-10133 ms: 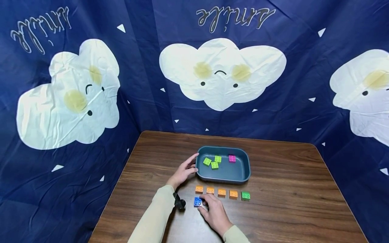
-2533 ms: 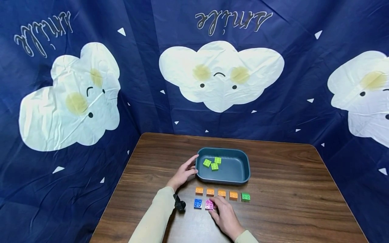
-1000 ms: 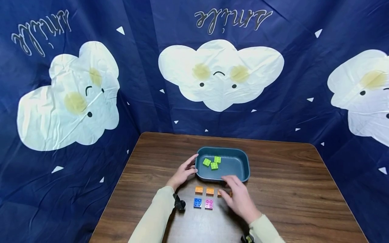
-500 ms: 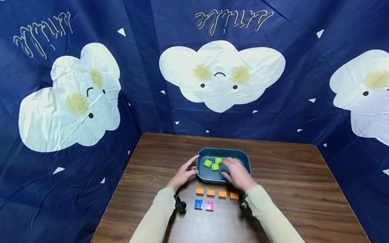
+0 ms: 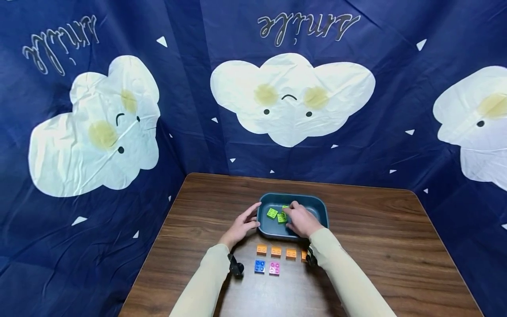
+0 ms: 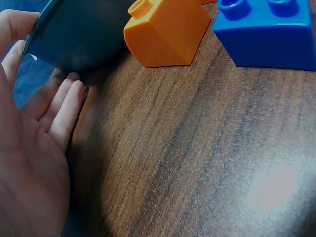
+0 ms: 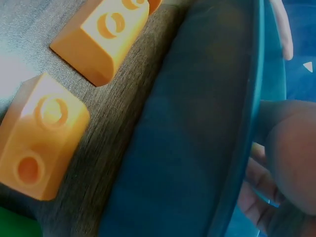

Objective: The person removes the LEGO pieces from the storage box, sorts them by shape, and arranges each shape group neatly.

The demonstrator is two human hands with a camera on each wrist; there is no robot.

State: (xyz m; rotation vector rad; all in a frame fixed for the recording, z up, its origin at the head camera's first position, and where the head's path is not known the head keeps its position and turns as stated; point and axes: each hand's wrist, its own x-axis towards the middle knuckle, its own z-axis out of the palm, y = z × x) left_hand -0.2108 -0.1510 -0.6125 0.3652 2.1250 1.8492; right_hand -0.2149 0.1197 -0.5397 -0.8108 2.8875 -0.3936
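Note:
My left hand (image 5: 239, 227) lies along the left end of the dark teal bin (image 5: 273, 236), its fairly straight fingers touching the wall and rim. My right hand (image 5: 303, 221) reaches down into the bin from the right. Its fingertips are right at the back lime brick (image 5: 284, 207), partly covering it, with the thumb apart and lower down. The front lime brick (image 5: 281, 218) sits just left of that hand; another lime brick (image 5: 272, 213) lies further left. In the right wrist view the bin wall (image 7: 182, 123) hides most of the right hand's fingers (image 7: 256, 180).
In front of the bin stands a row of orange sloped bricks (image 5: 276, 251), the rightmost partly behind the right wrist. Nearer me are a blue brick (image 5: 259, 266) and a pink brick (image 5: 274, 268). A green brick (image 7: 17, 224) shows at the right wrist view's corner.
The pink brick left the bin and sits right of the blue one. My right hand let it go, then moved forward into the bin, up to the lime bricks. The left hand stayed.

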